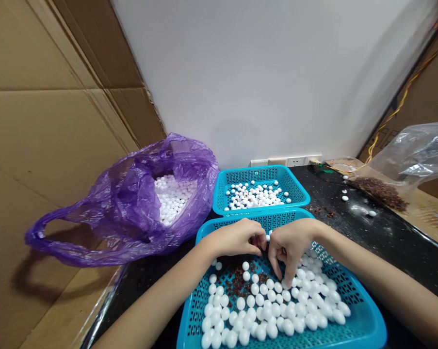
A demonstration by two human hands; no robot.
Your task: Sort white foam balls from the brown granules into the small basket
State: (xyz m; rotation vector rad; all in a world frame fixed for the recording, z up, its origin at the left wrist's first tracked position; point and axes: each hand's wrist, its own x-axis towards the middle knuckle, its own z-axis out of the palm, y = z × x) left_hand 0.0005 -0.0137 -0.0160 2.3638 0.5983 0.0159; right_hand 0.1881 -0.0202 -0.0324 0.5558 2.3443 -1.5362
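Note:
My left hand (pixel 242 237) is over the far part of the near blue basket (pixel 371 317), its fingers curled in toward the thumb. Whatever those fingers hold, if anything, is hidden. My right hand (pixel 292 245) points down beside it, with the fingertips bent close together on the white balls (pixel 273 310); I cannot make out what is between them. The smooth, roundish balls cover the near and right parts of the basket. Dark reddish-brown flakes (pixel 238 283) lie on the basket floor below my left hand.
A second blue basket (pixel 300 191) with white balls stands behind, by the wall. To the left sits an open purple plastic bag (pixel 131 194) of white pieces. Brown flakes (pixel 381 193), a clear plastic bag (pixel 422 150) and a yellow-red wire (pixel 404 99) are at right. Cardboard (pixel 40 145) stands at left.

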